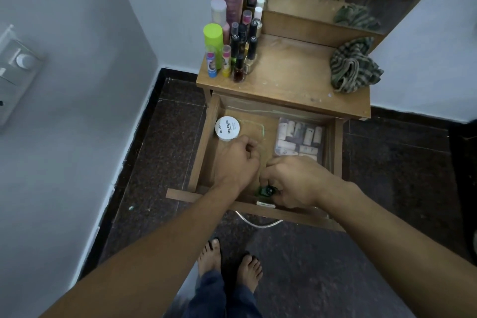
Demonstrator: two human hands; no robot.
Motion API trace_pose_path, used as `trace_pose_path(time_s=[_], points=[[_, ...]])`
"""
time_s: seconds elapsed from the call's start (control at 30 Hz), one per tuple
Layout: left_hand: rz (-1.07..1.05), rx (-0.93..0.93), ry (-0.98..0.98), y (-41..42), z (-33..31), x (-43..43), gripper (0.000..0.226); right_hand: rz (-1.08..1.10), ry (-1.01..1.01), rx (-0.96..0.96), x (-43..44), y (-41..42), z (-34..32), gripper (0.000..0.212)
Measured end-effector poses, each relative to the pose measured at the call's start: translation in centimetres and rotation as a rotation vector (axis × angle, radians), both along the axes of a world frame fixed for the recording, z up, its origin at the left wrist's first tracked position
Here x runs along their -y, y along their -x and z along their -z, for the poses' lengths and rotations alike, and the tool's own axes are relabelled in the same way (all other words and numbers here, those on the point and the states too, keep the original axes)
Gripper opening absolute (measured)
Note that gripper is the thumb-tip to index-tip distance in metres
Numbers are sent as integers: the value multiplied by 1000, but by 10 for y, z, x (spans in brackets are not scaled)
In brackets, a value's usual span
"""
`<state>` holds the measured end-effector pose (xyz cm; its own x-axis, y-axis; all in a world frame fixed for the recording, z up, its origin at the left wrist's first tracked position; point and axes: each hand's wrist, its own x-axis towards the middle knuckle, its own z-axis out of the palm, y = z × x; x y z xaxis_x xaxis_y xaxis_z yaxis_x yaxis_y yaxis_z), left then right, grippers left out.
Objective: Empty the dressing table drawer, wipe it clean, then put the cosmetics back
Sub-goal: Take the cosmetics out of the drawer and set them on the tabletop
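1. Nearest, at the front rail of the open drawer (338,147): gripping a small dark nail polish bottle (267,190) in the right hand (296,183), fingers and thumb wrapped tight round it. Cap end toward the camera, a bit of green glass showing beside it.
2. Just left of that, slightly deeper: left hand (241,160) inside the drawer, knuckles up, fingers curled under. Cannot tell whether holding anything; nothing visible in the fist.
3. Key relation: bottle sitting right of and nearer than the left hand, close to its wrist, long axis roughly upright. Already held by the right, so no reach needed from the left.
4. Further in, back-left corner: white nail polish remover jar (227,128) flat on the drawer floor, just beyond the left knuckles. Closer to the left hand than the right.
5. Back-right: clear plastic case of small tubes (299,137), flat beside the right wall, just beyond the right hand.
6. Between jar and case: green smears (260,128) on the drawer floor.
7. Beyond, on the tabletop (289,77): packed cluster of cosmetic bottles (240,51) at left, crumpled striped cloth (353,67) at right, well apart.
8. Judgement: probably mid-emptying, wipe not yet done, given the smears. Not certain. Likely next: lift straight up to clear the front rail.
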<state>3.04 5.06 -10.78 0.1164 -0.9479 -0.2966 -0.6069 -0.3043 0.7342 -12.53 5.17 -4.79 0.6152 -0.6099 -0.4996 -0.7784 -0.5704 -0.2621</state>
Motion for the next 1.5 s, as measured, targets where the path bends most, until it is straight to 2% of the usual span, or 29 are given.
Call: trace_pose_path(time_s=[0.33,0.47,0.63,0.83,1.0,1.23,1.5], points=[[-41,1,28,-5,-2,-2,15,91,141,13,-5,-3,6,32],[-125,-15,145,-5,-7,0,14,323,190,128,7,-3,0,34],[-217,-68,357,-5,-12,10,16,674,257,323,36,-12,-28,24],[-253,-106,451,2,-24,24,12,859,289,472,78,-28,-65,15],[-263,-179,467,4,-30,38,17,809,359,475,105,-41,-77,21],[-329,-204,458,8,-33,52,31,622,402,445,127,-50,-82,13],[-375,-222,485,6,-30,63,35,422,401,423,140,-52,-82,27]])
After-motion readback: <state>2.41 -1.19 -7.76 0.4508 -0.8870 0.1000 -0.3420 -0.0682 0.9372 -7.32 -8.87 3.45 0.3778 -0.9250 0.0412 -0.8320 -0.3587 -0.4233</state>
